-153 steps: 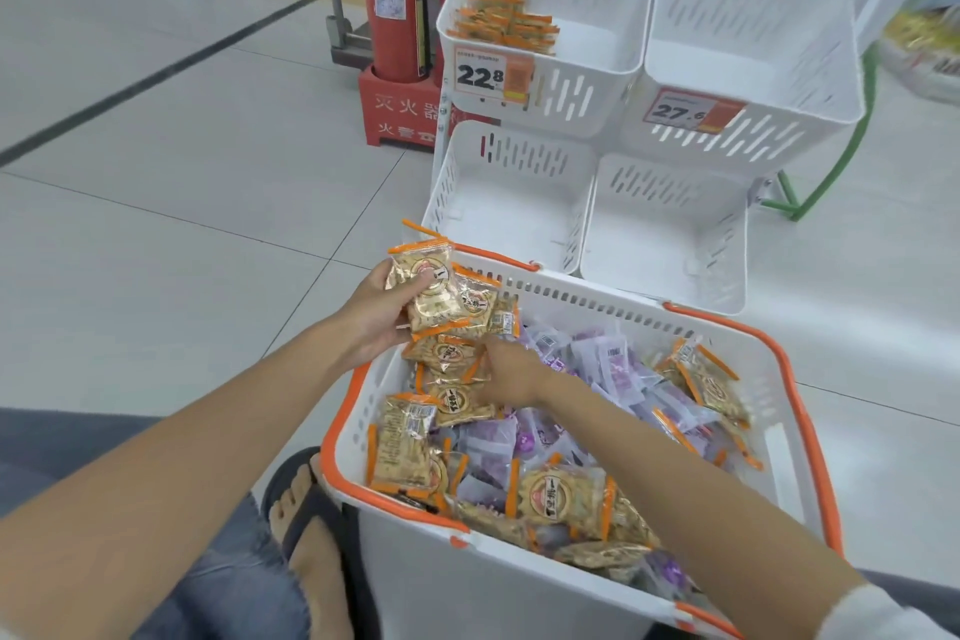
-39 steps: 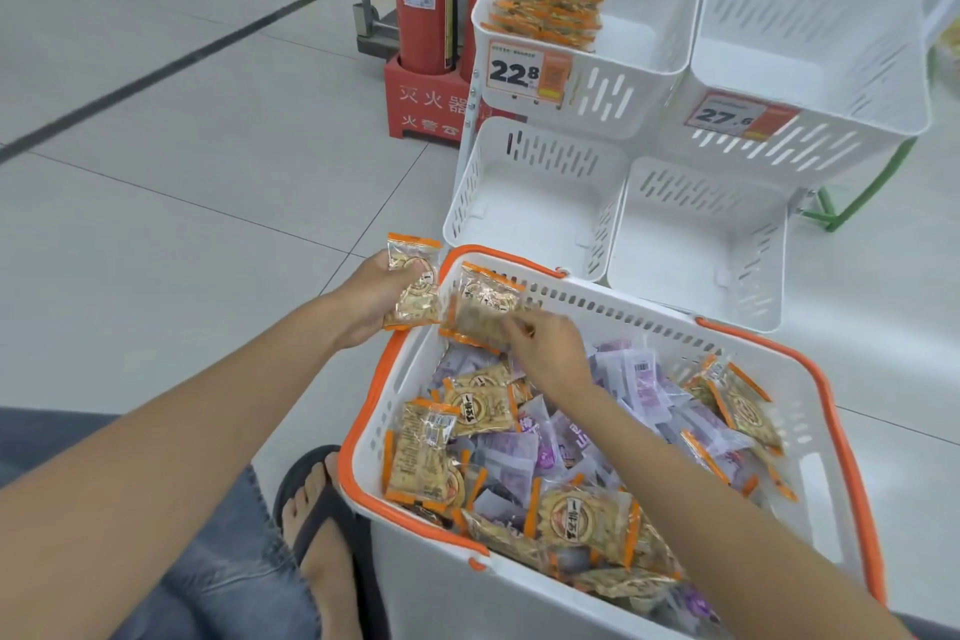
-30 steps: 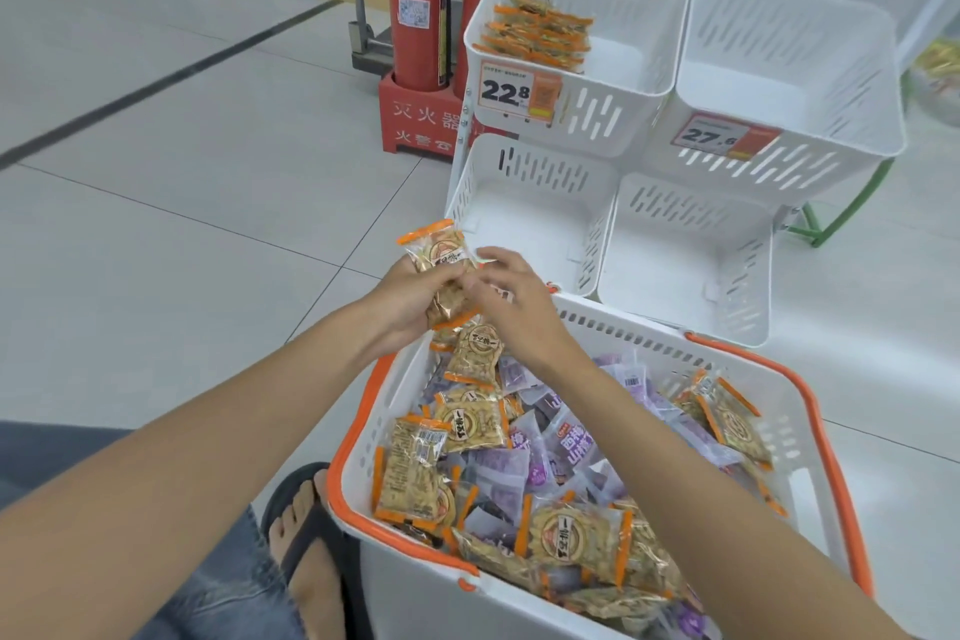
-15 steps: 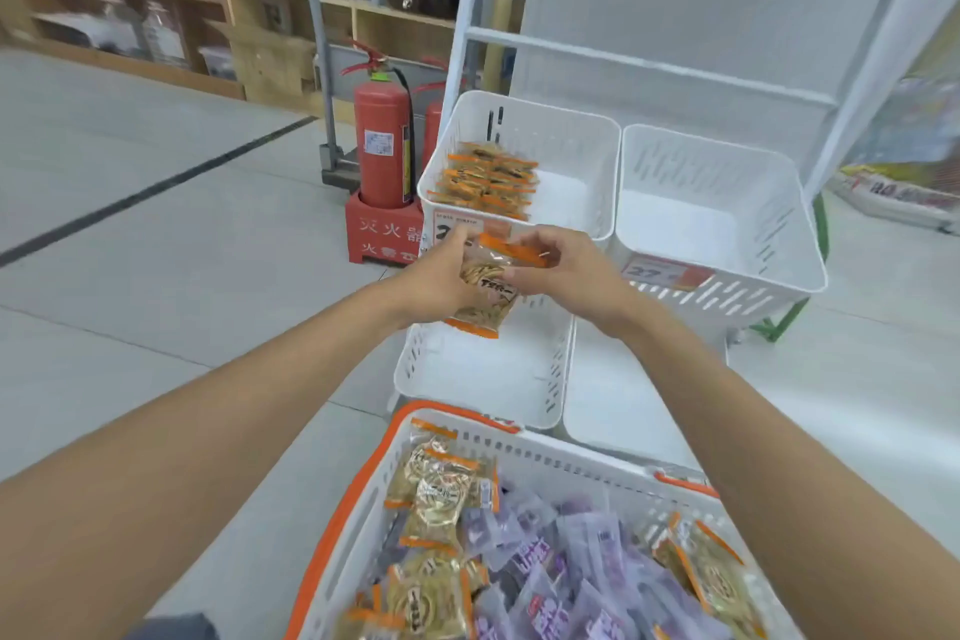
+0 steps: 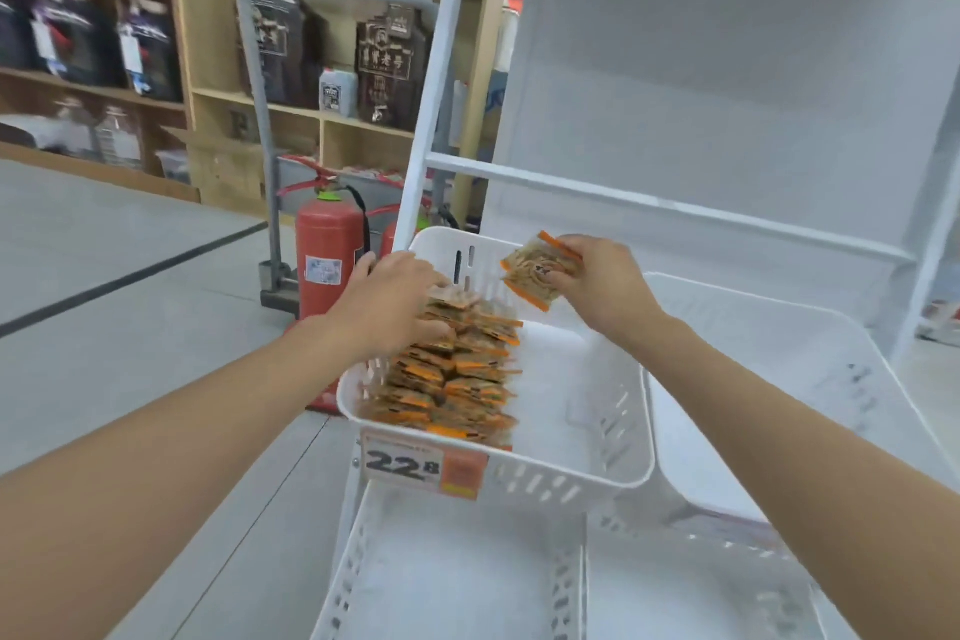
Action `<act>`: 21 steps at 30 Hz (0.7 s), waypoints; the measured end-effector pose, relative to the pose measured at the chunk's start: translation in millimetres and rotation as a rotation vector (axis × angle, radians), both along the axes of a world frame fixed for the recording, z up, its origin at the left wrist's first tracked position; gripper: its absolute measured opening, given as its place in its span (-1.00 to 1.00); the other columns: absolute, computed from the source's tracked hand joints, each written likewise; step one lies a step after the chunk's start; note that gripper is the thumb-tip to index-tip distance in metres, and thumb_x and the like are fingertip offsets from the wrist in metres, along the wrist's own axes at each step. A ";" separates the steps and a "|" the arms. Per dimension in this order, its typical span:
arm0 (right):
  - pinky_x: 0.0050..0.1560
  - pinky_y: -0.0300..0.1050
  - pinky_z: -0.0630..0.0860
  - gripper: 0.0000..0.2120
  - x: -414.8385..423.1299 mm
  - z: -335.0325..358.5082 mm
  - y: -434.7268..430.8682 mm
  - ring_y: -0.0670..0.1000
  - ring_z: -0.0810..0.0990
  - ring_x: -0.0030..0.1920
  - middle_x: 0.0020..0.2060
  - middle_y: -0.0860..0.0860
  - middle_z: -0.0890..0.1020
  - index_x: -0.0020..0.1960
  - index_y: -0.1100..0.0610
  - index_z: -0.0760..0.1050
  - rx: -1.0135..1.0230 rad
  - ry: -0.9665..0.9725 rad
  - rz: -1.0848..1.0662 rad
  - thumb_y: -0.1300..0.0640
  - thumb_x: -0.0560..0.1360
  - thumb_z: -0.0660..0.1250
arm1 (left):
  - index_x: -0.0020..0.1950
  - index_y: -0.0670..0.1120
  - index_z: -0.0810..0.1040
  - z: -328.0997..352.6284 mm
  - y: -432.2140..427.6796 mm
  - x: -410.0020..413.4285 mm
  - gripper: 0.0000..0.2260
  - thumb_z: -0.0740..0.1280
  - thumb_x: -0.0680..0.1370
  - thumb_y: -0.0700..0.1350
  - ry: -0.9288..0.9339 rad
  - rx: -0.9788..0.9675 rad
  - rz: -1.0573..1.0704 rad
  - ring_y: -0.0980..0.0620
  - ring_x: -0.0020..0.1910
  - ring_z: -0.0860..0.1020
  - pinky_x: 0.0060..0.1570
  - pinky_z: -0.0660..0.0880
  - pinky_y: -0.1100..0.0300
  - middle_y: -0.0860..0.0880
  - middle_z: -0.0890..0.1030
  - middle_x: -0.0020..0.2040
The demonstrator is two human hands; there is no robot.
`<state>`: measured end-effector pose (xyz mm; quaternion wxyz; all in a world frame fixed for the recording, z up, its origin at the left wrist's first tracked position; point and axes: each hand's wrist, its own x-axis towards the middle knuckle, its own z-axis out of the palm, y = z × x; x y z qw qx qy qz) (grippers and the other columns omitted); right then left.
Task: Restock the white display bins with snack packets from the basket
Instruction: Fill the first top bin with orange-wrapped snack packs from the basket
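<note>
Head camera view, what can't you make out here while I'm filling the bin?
- Left hand: fingertips hidden in the packet stack; grip unclear.
- Packet in the right hand: print blurred.
- Price tag: small text unreadable.
- Lower bins: cut off by the bottom edge.

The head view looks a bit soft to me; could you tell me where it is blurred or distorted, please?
In the head view the far shelves top left and the lower bins are smeared, the price tag reads only "22.8", and the white bin rim bows with wide-angle distortion; lighting is even, without glare. The right hand and its snack packet are fairly sharp; the left hand is softer.
</note>
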<state>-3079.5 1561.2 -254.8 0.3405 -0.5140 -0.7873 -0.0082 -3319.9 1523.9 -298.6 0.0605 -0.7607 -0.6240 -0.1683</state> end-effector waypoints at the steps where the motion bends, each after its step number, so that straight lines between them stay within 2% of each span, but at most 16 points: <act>1: -0.08 -0.07 0.48 -0.84 -8.0 -8.2 16.8 0.07 0.57 -0.08 -0.18 -0.01 0.65 0.02 0.05 0.61 0.012 -0.056 0.002 0.20 0.47 0.35 | 0.45 0.11 0.38 -4.4 9.0 -3.2 -0.48 0.31 0.53 0.24 0.039 -0.007 -0.003 -0.03 0.53 0.12 0.49 0.01 -0.18 0.04 0.35 0.47; 4: 0.01 -0.08 0.47 -0.82 -34.7 -42.3 48.1 0.16 0.57 0.07 0.01 0.10 0.64 0.10 0.12 0.57 -0.190 -0.310 0.075 0.14 0.53 0.30 | 0.46 0.14 0.38 -17.0 23.6 -9.4 -0.50 0.22 0.56 0.27 0.101 0.012 -0.012 -0.03 0.57 -0.03 0.50 -0.01 -0.20 0.05 0.28 0.53; 5: -0.03 -0.10 0.44 -0.78 -40.5 -50.3 51.1 0.17 0.55 0.08 0.03 0.10 0.61 0.14 0.14 0.53 -0.279 -0.285 0.108 0.07 0.54 0.31 | 0.46 0.14 0.38 -20.5 25.6 -10.2 -0.51 0.21 0.57 0.27 0.085 0.032 -0.018 -0.02 0.57 -0.05 0.50 0.00 -0.17 0.06 0.29 0.52; 8: -0.07 -0.06 0.51 -0.49 -42.9 -60.4 50.8 0.08 0.56 0.08 0.11 0.02 0.51 0.21 0.08 0.41 -0.440 0.130 0.171 -0.20 0.41 0.39 | 0.48 0.12 0.36 -23.8 23.6 -9.9 -0.49 0.23 0.56 0.26 0.043 0.061 -0.034 0.01 0.57 -0.07 0.46 0.05 -0.12 0.07 0.32 0.50; 9: -0.06 -0.05 0.53 -0.43 -41.5 -62.9 52.1 0.06 0.57 0.07 0.12 0.04 0.52 0.18 0.06 0.42 -0.438 0.190 0.172 -0.29 0.35 0.36 | 0.48 0.11 0.36 -23.5 22.4 -9.4 -0.49 0.23 0.57 0.25 0.039 0.056 -0.037 0.02 0.57 -0.08 0.45 0.06 -0.12 0.08 0.33 0.50; 12: 0.02 -0.03 0.49 -0.36 -39.2 -72.9 48.7 0.11 0.54 0.10 0.12 0.11 0.51 0.17 0.04 0.43 -0.414 0.048 0.201 -0.42 0.33 0.21 | 0.49 0.09 0.36 -21.3 20.2 -7.7 -0.49 0.23 0.58 0.24 0.024 0.033 -0.031 0.03 0.57 -0.10 0.45 0.05 -0.12 0.08 0.34 0.50; 15: 0.22 0.07 0.49 -0.26 -36.0 -72.0 40.2 0.12 0.49 0.23 0.26 0.10 0.45 0.33 0.03 0.35 -0.460 0.054 0.227 -0.42 0.33 0.28 | 0.49 0.11 0.35 -23.0 20.7 -7.9 -0.49 0.20 0.58 0.26 0.055 0.045 -0.014 0.01 0.57 -0.09 0.45 0.06 -0.13 0.05 0.33 0.50; 17: 0.34 0.05 0.40 -0.24 -32.0 -65.0 30.8 0.08 0.39 0.35 0.41 0.04 0.29 0.47 0.01 0.23 -0.491 0.090 0.188 -0.35 0.41 0.32 | 0.49 0.11 0.35 -25.1 20.5 -9.2 -0.49 0.17 0.58 0.27 0.109 0.056 -0.008 -0.01 0.58 -0.09 0.46 0.06 -0.13 0.03 0.33 0.51; 19: 0.35 -0.02 0.36 -0.44 -29.0 -63.6 29.0 0.10 0.38 0.35 0.38 0.09 0.30 0.47 0.05 0.28 -0.406 0.124 0.141 -0.17 0.56 0.25 | 0.50 0.10 0.34 -26.4 20.0 -10.2 -0.48 0.15 0.59 0.28 0.136 0.055 0.001 -0.02 0.58 -0.09 0.46 0.05 -0.14 0.02 0.31 0.52; 21: 0.19 -0.13 0.40 -0.68 -31.5 -64.1 25.5 0.13 0.51 0.20 0.17 0.14 0.51 0.31 0.16 0.49 -0.244 0.124 0.147 0.05 0.62 0.23 | 0.51 0.09 0.33 -26.3 19.8 -9.4 -0.48 0.15 0.59 0.27 0.140 0.052 0.008 -0.02 0.58 -0.11 0.46 0.05 -0.14 0.01 0.29 0.53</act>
